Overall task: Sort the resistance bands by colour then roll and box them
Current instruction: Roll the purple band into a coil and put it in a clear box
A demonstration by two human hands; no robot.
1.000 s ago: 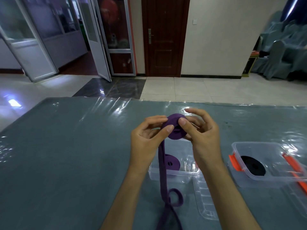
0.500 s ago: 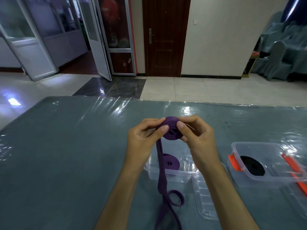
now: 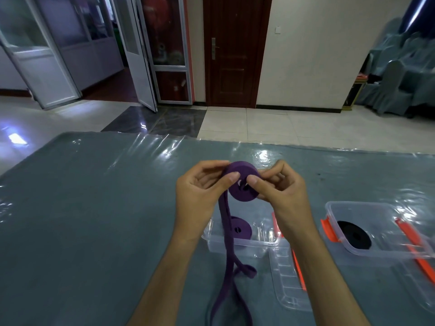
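- Both hands, left hand and right hand, pinch the purple band roll.
- Unrolled tail hangs toward 6 o'clock, nearer the left hand.

band roll above left box | rolled band inside | right box holds another roll

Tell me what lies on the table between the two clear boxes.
In the head view, a clear lid with an orange clip lies between the purple-roll box and the black-roll box.
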